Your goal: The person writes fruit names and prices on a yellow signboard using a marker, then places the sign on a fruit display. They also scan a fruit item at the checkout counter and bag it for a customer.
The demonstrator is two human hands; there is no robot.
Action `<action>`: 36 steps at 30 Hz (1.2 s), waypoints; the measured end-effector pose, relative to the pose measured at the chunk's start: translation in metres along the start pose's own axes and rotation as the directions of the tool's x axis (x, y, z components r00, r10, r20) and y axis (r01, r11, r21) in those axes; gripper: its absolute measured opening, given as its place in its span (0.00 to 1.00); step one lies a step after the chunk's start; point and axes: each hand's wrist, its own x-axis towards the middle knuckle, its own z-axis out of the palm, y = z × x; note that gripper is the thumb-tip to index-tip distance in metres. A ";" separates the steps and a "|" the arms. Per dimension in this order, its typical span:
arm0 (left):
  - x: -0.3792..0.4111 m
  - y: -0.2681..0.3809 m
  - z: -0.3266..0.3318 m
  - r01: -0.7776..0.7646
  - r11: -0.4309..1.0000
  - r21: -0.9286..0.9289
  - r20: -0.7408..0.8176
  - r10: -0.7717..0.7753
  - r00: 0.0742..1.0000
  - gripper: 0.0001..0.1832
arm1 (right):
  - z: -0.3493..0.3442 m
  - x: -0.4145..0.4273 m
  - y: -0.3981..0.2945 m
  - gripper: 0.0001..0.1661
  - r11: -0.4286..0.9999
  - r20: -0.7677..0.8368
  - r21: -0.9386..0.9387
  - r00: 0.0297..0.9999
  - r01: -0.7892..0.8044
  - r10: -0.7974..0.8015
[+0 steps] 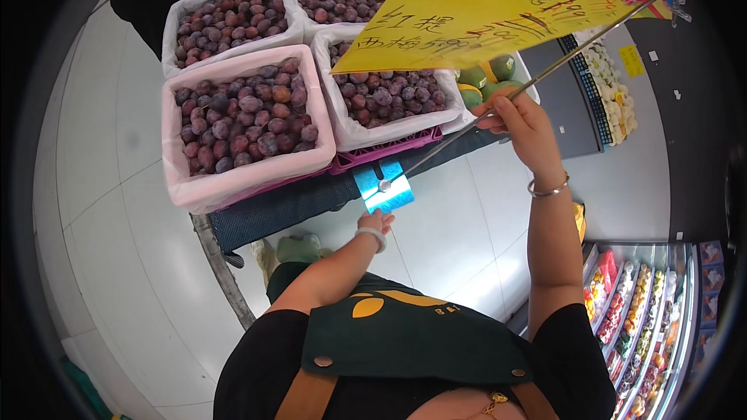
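A metal sign pole [439, 150] runs diagonally upward, and my right hand [516, 122] is closed around its middle. At its lower end is a shiny blue base plate [392, 198] with a slot. My left hand [376, 220] grips the near edge of this plate, its fingertips partly hidden by it. From the pole's top clip hangs a yellow price sign [467, 17] with handwriting, covering part of the fruit behind. Left of the pole, a white foam crate of plums [248, 122] stands tilted at the table's front. Another plum crate [397, 96] sits beside it, partly under the sign.
More plum crates [233, 26] stand behind. Green melons [490, 76] lie right of them. Purple plastic crates [385, 149] support the front boxes on a dark-covered table [280, 216]. A lit fruit display case [636, 326] is at lower right. Another person [143, 3] stands at upper left.
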 end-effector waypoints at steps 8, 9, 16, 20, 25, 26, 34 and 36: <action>0.008 0.021 0.007 0.053 0.992 0.117 -0.115 -0.040 0.993 0.07 | 0.005 0.021 0.001 0.13 1.000 0.040 -0.014 0.999 -0.025 0.025; 0.010 0.020 0.006 0.035 0.990 0.134 -0.093 -0.022 0.995 0.06 | 0.005 0.023 0.001 0.13 0.999 0.037 -0.019 0.999 -0.033 0.034; 0.024 0.004 -0.005 -0.166 0.975 0.147 -0.037 0.173 0.984 0.05 | 0.014 -0.004 0.001 0.13 0.998 0.030 -0.063 0.999 0.014 -0.012; 0.058 -0.013 -0.014 -0.359 0.932 0.051 -0.017 0.360 0.933 0.05 | 0.007 -0.031 0.012 0.13 0.998 -0.036 -0.048 0.999 0.036 -0.037; 0.051 -0.010 -0.018 -0.407 0.906 0.113 -0.046 0.414 0.909 0.08 | 0.017 -0.058 0.021 0.12 0.998 -0.076 -0.003 0.995 0.059 -0.059; 0.054 -0.007 -0.021 -0.412 0.899 0.151 -0.022 0.420 0.907 0.08 | 0.019 -0.057 0.020 0.11 0.997 -0.072 -0.013 0.994 0.082 -0.083; 0.041 0.027 -0.033 -0.158 0.875 0.457 0.047 0.154 0.987 0.09 | 0.037 -0.061 0.040 0.09 0.994 -0.119 -0.091 0.990 0.062 -0.073; 0.041 0.039 -0.046 -0.116 0.855 0.506 0.064 0.097 0.993 0.11 | 0.046 -0.050 0.058 0.11 0.990 -0.079 -0.137 0.996 0.036 -0.047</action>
